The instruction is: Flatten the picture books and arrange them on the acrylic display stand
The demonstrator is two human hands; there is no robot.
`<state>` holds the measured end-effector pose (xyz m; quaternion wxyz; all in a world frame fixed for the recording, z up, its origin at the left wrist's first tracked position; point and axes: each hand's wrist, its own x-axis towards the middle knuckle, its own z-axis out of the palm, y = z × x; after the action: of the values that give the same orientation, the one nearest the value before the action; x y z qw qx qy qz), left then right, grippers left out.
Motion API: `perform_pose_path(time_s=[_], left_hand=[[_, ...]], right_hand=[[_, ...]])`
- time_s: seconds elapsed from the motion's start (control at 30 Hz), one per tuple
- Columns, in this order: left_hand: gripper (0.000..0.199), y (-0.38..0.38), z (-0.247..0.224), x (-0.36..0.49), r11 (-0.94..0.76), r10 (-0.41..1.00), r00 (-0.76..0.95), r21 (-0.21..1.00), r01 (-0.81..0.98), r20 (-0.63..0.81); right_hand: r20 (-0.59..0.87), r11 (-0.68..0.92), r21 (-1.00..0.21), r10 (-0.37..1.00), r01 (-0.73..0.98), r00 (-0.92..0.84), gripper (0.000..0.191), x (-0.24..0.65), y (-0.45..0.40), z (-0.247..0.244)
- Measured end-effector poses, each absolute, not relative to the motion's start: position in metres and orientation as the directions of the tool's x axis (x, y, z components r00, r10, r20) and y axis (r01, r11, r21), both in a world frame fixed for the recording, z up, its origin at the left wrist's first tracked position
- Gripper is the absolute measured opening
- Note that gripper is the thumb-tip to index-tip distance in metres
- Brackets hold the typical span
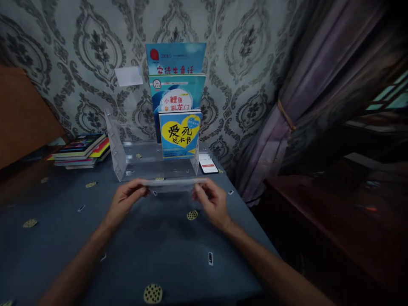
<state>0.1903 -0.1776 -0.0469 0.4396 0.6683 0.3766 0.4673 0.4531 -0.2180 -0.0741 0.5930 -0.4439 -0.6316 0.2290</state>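
Observation:
Between my two hands a thin clear plastic strip (172,182) is held level above the table, in front of a clear tiered rack (116,144). My left hand (130,195) pinches its left end. The right end is gripped by my right hand (212,199), thumb and fingers closed. On the right side of the rack, three books stand upright one behind another: a small blue one with a yellow heart (180,136) in front, a teal one (175,91) in the middle, and a taller blue one (177,57) at the back.
A pile of books (79,151) lies left of the rack. Right of it rests a phone (208,163) with a lit screen. The dark patterned tablecloth (127,255) ends at a right edge, near a purple curtain (270,140) and a reddish surface (318,221).

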Motion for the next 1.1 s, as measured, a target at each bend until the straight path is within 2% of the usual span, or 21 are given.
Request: perform_pose_path(time_s=[0.17,0.3,0.57,0.77,0.93,1.1], left_hand=[[0.034,-0.172,-0.077,0.181,-0.28,0.914,0.34,0.951,0.13,0.222],[0.047,-0.17,-0.084,0.181,-0.254,0.922,0.342,0.95,0.182,0.181],[0.049,-0.165,-0.087,0.185,-0.317,0.921,0.306,0.921,0.225,0.242],[0.046,-0.143,-0.104,0.19,-0.287,0.931,0.289,0.938,0.196,0.225],[0.037,-0.128,-0.118,0.199,-0.392,0.905,0.255,0.899,0.197,0.339],[0.034,-0.117,-0.123,0.213,-0.503,0.865,0.212,0.785,0.363,0.455]], right_hand=[[0.605,0.592,-0.624,0.779,0.51,-0.164,0.03,0.453,-0.217,-0.095],[0.57,0.599,-0.576,0.782,0.555,-0.252,0.03,0.452,-0.211,-0.108],[0.539,0.552,-0.6,0.814,0.579,-0.216,0.033,0.456,-0.202,-0.117],[0.61,0.607,-0.603,0.769,0.518,-0.191,0.03,0.456,-0.196,-0.125],[0.619,0.598,-0.63,0.772,0.496,-0.143,0.034,0.463,-0.188,-0.131],[0.653,0.573,-0.607,0.755,0.55,-0.066,0.03,0.472,-0.169,-0.134]])
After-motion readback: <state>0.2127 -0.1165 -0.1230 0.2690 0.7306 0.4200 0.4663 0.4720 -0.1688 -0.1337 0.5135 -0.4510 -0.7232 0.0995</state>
